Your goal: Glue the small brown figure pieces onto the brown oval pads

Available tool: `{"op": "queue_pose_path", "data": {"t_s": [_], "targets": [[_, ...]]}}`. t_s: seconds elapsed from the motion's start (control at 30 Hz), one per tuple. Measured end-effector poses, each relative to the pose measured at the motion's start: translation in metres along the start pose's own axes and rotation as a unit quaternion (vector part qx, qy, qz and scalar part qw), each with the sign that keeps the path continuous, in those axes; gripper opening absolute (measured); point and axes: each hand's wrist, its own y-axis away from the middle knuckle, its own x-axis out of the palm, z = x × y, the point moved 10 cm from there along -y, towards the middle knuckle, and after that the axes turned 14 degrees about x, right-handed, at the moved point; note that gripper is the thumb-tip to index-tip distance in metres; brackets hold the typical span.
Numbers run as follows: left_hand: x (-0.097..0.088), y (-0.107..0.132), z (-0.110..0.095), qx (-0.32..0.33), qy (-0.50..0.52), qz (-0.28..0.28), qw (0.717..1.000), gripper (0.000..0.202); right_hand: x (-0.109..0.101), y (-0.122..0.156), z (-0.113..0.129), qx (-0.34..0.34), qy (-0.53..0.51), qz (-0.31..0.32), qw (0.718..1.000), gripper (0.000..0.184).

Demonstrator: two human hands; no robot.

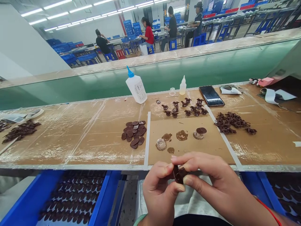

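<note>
As strip lights glow overhead, a person's left hand and right hand meet at the near edge of a brown, scuffed tabletop, both grips narrow, fingertips pinching a small dark-brown piece between them. On the surface, two pale tape strips flank a work area with brown stains and a clear round cup. Small dark-brown animal figures stand in a cluster behind; flat dark-brown oval discs are heaped to the left, a tangled dark-brown pile to the right. Along the far side sit a white plastic bottle with a blue nozzle, a small translucent dropper bottle and a black-screened phone. Blue plastic bins holding rows of dark pieces flank the person below. Beyond a long green panel, four people are at benches amid blue stools and stacked blue crates.
</note>
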Motion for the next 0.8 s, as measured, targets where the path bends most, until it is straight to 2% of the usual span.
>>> {"op": "queue_pose_path", "data": {"t_s": [0.37,0.8], "targets": [[0.0,0.0008,0.0012,-0.004,-0.007,0.0,1.0,0.028,-0.0004,0.002,-0.0049,0.006,0.003,-0.006,1.0,0.005],[-0.0011,0.0025,-0.004,0.02,-0.019,-0.005,1.0,0.03,0.002,0.0025,-0.0058,0.002,0.01,0.002,1.0,0.007]]}}
